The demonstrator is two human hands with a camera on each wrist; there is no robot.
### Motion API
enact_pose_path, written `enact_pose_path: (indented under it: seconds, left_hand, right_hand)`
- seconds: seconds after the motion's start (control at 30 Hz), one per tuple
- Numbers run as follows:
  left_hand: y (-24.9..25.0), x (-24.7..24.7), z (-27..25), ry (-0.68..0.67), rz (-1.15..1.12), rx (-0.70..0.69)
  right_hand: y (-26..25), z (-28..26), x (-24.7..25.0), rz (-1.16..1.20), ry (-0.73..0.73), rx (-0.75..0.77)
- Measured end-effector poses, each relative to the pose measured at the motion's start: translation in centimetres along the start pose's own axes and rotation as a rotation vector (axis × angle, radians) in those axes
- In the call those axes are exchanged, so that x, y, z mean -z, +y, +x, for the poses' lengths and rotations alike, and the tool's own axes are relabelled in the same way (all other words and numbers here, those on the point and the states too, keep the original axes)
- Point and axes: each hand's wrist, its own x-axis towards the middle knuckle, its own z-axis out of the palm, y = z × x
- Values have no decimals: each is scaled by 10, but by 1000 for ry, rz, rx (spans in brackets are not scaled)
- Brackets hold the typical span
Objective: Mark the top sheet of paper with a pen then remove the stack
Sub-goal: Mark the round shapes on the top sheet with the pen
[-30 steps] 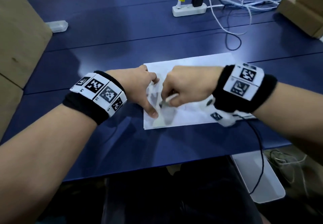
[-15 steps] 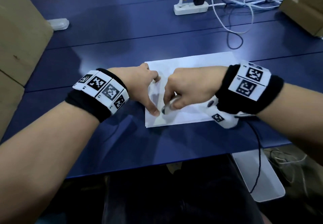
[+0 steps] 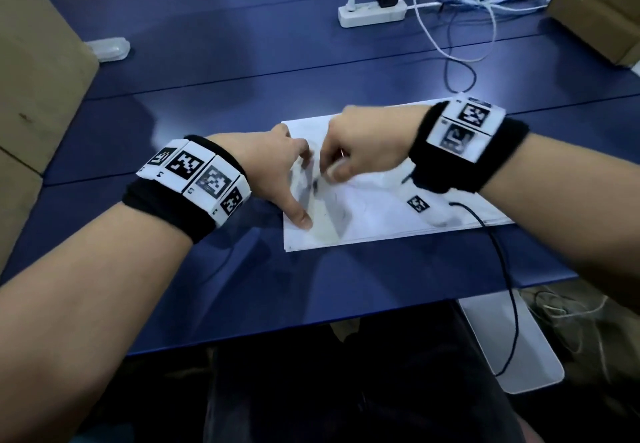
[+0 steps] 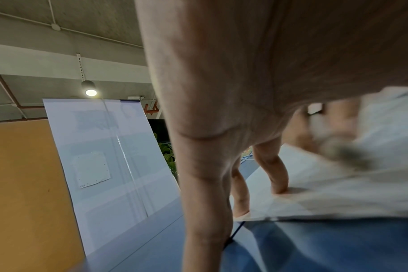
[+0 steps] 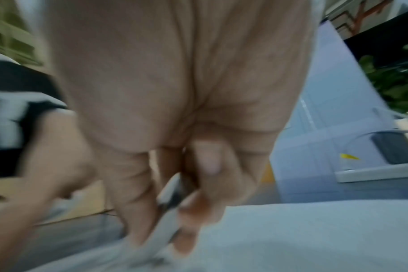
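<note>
Right hand (image 3: 363,141) higher, pen (image 5: 168,198) still pinched

Right hand (image 3: 363,145) has lifted and shifted up and to the right of where it was, off the near-left part of the paper stack (image 3: 381,214); it now sits blurred above the sheet with the pen (image 5: 168,208) pinched in its fingers. Pen tip, pressed low on the sheet 0.5 s ago, is now raised clear of it. Gap between the two hands is wider. Grey smudgy marks on the top sheet by the left thumb are now uncovered.
</note>
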Motion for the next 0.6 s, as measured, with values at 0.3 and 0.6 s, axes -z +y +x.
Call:
enact_pose_path:
  seconds: [0.3, 0.6]
  left_hand:
    - [0, -1, 0, -6, -11, 15]
    - [-1, 1, 0, -23, -5, 20]
  right_hand:
    - [-9, -16, -8, 64, -185, 87]
    - [10, 1, 0, -7, 52, 2]
